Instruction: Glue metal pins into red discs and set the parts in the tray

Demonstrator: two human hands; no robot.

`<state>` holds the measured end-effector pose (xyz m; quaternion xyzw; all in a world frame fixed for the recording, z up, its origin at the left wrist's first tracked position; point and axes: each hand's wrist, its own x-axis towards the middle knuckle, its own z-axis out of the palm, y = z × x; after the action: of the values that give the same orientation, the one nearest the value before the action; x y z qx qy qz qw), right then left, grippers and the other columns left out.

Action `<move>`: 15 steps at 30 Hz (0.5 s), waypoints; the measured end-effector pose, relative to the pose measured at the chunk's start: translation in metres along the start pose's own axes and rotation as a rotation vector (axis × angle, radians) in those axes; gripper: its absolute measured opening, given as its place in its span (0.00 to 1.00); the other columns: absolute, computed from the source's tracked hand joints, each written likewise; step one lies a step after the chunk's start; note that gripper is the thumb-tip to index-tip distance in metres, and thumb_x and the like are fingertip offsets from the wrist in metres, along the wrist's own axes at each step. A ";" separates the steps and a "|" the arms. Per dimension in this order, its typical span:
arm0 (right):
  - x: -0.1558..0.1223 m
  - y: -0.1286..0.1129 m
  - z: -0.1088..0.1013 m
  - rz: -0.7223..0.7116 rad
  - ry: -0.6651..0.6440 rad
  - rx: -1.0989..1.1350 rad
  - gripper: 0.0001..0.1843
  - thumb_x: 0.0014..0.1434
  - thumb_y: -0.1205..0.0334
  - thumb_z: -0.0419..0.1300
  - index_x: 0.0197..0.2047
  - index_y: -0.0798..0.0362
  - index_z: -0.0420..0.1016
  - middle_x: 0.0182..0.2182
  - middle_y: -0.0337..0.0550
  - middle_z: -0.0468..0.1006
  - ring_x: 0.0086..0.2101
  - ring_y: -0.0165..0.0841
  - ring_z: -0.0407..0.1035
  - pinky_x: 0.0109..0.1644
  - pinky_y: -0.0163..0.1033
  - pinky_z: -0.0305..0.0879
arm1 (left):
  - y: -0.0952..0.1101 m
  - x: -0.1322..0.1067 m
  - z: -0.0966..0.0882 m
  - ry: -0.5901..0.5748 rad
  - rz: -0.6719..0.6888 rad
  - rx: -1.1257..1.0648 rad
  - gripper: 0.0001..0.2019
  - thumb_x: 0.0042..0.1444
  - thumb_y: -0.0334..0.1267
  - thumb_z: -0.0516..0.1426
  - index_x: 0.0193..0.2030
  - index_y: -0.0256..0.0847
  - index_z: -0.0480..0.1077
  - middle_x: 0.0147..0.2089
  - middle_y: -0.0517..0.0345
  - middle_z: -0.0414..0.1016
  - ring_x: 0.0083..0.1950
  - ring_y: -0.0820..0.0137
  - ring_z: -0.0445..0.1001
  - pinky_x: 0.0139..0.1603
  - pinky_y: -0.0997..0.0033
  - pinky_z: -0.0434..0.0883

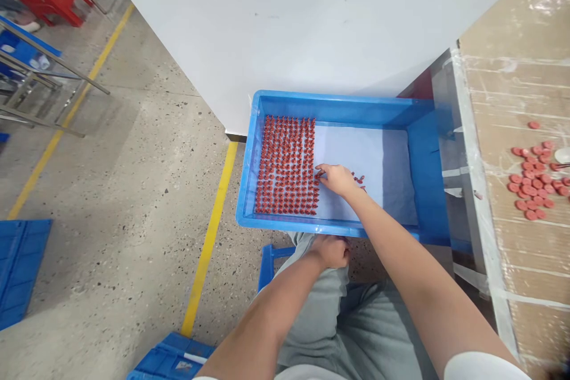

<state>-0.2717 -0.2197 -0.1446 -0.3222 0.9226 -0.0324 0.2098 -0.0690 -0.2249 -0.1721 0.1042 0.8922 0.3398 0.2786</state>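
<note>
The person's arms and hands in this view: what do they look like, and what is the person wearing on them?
The left hand and right hand are bare, with no gloves, rings or wristbands in sight, and the forearms are uncovered. A white sleeve shows at the bottom edge of the view, above the right arm.

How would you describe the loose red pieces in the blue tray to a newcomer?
Find the blue plastic tray. A grid of red pieces fills its left end. The loose red pieces lie beyond the right hand, scattered outside the rows.
</note>
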 end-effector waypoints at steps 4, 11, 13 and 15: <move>0.000 -0.001 0.000 0.000 -0.001 0.006 0.24 0.62 0.60 0.57 0.61 0.45 0.71 0.50 0.43 0.82 0.48 0.41 0.77 0.52 0.42 0.70 | 0.000 0.000 0.000 0.028 0.011 0.004 0.17 0.58 0.39 0.53 0.49 0.49 0.78 0.50 0.54 0.82 0.54 0.60 0.78 0.57 0.57 0.73; -0.001 -0.002 -0.001 -0.018 -0.012 0.013 0.24 0.61 0.62 0.57 0.61 0.45 0.71 0.51 0.45 0.82 0.49 0.41 0.76 0.53 0.43 0.69 | -0.001 0.000 0.000 0.044 0.029 0.009 0.16 0.58 0.39 0.52 0.48 0.48 0.79 0.50 0.54 0.82 0.53 0.60 0.78 0.57 0.58 0.73; -0.001 -0.003 -0.001 -0.026 -0.012 0.021 0.24 0.61 0.62 0.58 0.61 0.46 0.71 0.51 0.45 0.81 0.49 0.42 0.76 0.53 0.43 0.69 | -0.001 0.000 0.001 0.048 0.032 0.009 0.17 0.58 0.38 0.52 0.49 0.48 0.79 0.50 0.54 0.82 0.53 0.60 0.78 0.58 0.58 0.73; -0.002 -0.002 -0.002 -0.033 -0.010 0.035 0.24 0.61 0.62 0.58 0.61 0.45 0.71 0.51 0.43 0.82 0.49 0.41 0.76 0.53 0.43 0.70 | -0.001 0.000 0.001 0.052 0.031 0.009 0.17 0.58 0.38 0.52 0.48 0.48 0.79 0.50 0.54 0.82 0.53 0.60 0.78 0.57 0.57 0.73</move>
<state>-0.2698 -0.2208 -0.1417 -0.3337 0.9154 -0.0506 0.2193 -0.0685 -0.2247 -0.1737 0.1107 0.8989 0.3425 0.2496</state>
